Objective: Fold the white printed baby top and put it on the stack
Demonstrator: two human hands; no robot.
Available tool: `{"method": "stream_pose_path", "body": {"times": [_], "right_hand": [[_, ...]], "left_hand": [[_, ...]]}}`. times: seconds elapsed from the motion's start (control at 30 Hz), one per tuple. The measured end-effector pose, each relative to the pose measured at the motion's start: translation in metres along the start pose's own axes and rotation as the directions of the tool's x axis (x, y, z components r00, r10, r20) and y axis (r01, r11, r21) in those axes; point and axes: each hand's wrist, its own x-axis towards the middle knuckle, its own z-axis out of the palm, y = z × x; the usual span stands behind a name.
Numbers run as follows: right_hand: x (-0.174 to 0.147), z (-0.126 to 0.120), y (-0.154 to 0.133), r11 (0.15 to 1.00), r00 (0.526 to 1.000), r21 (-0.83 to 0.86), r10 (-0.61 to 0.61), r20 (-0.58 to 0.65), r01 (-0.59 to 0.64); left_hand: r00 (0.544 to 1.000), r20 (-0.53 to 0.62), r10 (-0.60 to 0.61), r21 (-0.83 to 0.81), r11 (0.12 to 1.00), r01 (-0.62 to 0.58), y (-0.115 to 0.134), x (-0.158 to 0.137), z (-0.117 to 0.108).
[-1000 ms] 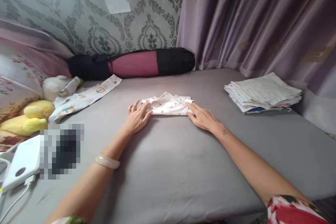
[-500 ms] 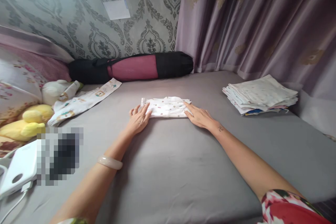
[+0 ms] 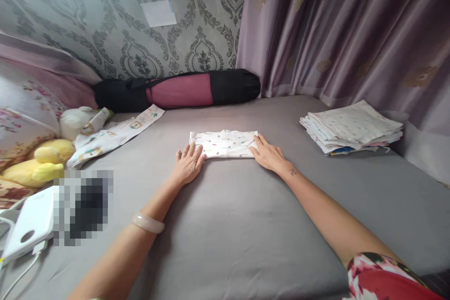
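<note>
A white cloth with small coloured prints [image 3: 227, 143], folded into a flat oblong, lies on the grey bed sheet [image 3: 225, 225]. My left hand [image 3: 190, 161] rests at its left end, fingers spread, the fingertips touching the cloth's near left corner. At the opposite end my right hand [image 3: 269, 153] lies with its fingers stretched out along the right edge. Neither hand grips the fabric. The cloth's top is smooth, with its left edge a little raised.
At right lies a stack of folded cloths [image 3: 351, 126]. A loose printed garment [image 3: 119, 136], a yellow plush toy [image 3: 38, 161] and a white power bank with a cable [image 3: 30, 222] are at left. A long black and maroon bag [image 3: 179, 90] lies along the wall.
The cloth's folded top has become flatter and straighter along its far edge. My left hand has slid slightly toward me, off the cloth's left part; my right hand has hardly moved.
</note>
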Motion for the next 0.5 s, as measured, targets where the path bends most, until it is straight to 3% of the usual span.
{"method": "stream_pose_path", "body": {"times": [0.3, 0.4, 0.5], "right_hand": [[-0.002, -0.007, -0.002, 0.998, 0.998, -0.027, 0.064, -0.001, -0.064], [-0.001, -0.011, -0.011, 0.99, 0.987, -0.052, 0.122, -0.109, -0.128], [0.004, -0.01, -0.028, 0.994, 0.969, -0.083, 0.047, -0.243, -0.069]], "left_hand": [[0.995, -0.086, 0.054, 0.036, 0.998, -0.051, -0.004, -0.008, -0.008], [0.988, -0.151, 0.044, 0.036, 0.999, -0.038, 0.0, 0.0, -0.019], [0.971, -0.238, 0.03, 0.011, 1.0, -0.029, 0.014, 0.014, -0.027]]}}
